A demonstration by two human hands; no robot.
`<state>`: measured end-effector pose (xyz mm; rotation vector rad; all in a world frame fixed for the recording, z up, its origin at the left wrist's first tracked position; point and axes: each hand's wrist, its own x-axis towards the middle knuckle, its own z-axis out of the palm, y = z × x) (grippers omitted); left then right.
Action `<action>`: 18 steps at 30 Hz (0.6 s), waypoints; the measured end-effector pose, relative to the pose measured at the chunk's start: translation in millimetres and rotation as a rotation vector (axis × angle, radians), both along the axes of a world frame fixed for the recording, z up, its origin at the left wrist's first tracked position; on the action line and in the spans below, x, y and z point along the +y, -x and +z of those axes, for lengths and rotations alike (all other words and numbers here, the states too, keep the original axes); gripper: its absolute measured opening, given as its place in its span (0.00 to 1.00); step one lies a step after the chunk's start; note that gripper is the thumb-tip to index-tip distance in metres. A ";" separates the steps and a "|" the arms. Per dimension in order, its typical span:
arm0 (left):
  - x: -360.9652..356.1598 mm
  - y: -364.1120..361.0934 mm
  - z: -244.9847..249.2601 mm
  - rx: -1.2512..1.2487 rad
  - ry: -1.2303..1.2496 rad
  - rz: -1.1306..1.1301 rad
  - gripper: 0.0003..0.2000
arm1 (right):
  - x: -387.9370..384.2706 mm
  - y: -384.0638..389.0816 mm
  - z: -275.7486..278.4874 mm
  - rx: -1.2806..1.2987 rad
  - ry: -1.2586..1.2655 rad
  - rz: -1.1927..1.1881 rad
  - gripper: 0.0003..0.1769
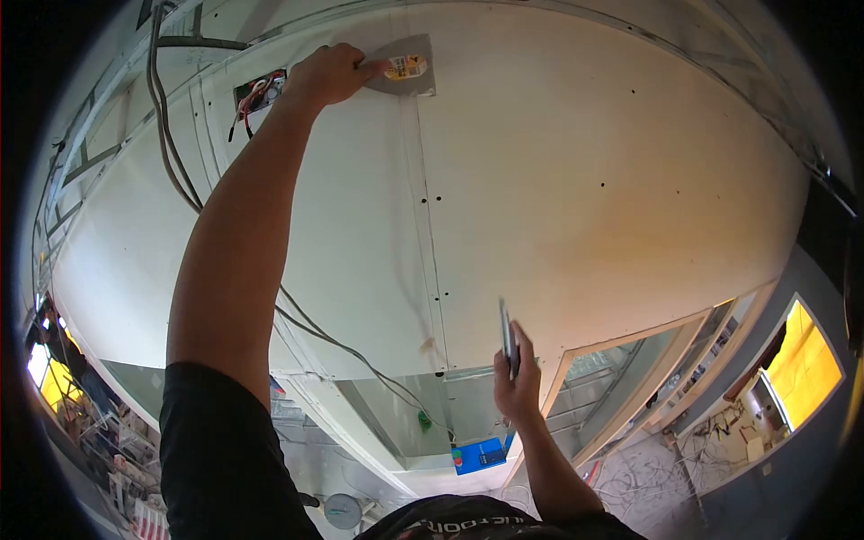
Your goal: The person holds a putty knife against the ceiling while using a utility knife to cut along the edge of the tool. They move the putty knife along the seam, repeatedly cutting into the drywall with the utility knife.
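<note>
High on the white wallboard (531,171), my left hand (328,74) grips a wide putty knife (421,83). Its broad grey blade carries a yellow label and lies against the board, over the upper end of a vertical joint (430,243). Dark screw heads dot the board along this joint. Lower down, in front of the board, my right hand (517,382) is closed around a flat tool with a thin grey blade (505,319). The blade is seen nearly edge-on and points upward; its handle is mostly hidden by the fingers.
Left of my left hand, wires stick out of a wall box (258,93). Grey cables (160,108) hang down the left side. Below the board are a framed opening, a blue box (480,456) and a round grey lid-like object (343,511). Another person (65,351) is at far left.
</note>
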<state>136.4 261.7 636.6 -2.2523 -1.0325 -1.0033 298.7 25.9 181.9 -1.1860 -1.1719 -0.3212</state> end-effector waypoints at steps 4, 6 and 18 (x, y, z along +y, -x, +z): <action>7.1 -1.5 0.6 0.022 -0.030 0.025 0.33 | 18.3 -7.8 98.3 0.052 -0.016 0.114 0.27; 0.4 -0.5 -2.1 -0.037 -0.010 -0.016 0.35 | 31.6 -7.8 159.9 -0.012 -0.135 0.093 0.28; -10.7 0.5 -1.2 -0.008 0.023 0.026 0.33 | 140.7 -22.8 327.8 -0.340 -0.311 -0.043 0.25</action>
